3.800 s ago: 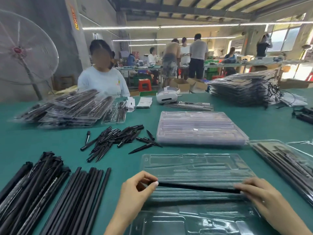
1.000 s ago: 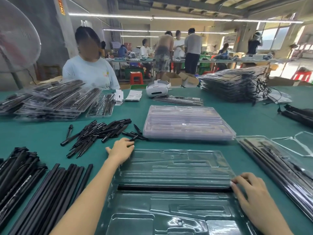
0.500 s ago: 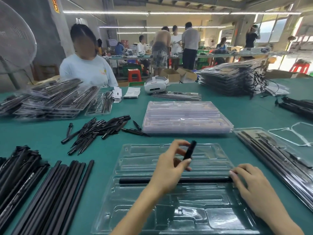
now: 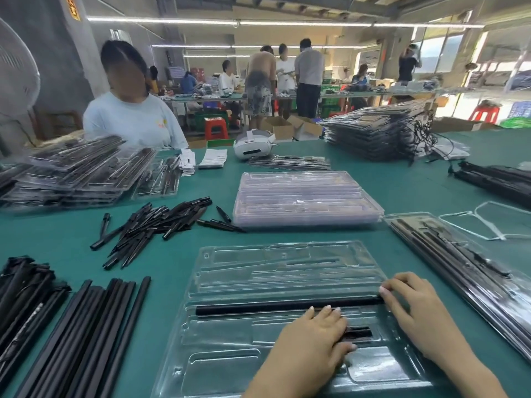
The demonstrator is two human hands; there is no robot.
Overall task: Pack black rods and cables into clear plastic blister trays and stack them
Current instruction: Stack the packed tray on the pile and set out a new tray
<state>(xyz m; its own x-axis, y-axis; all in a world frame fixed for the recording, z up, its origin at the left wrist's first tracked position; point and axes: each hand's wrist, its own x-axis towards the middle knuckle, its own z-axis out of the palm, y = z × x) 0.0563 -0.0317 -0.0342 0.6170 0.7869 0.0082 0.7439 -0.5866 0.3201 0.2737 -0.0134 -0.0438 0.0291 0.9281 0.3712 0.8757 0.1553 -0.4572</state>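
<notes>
Now | left hand (image 4: 313,337) flat on short rod (image 4: 357,332) | in tray (image 4: 230,282)

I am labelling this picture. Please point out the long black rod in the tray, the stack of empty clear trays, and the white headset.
long black rod (image 4: 273,305), head view, middle of its length
stack of empty clear trays (image 4: 304,201), head view, top tray
white headset (image 4: 253,145), head view, front shell

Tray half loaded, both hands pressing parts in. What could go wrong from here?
1. The left hand covers most of the short black piece, so a half-seated fit could go unseen.
2. The right hand touches only the long rod at its right end; the far end may ride up.
3. The thin clear tray could flex or slide under pressing.
</notes>
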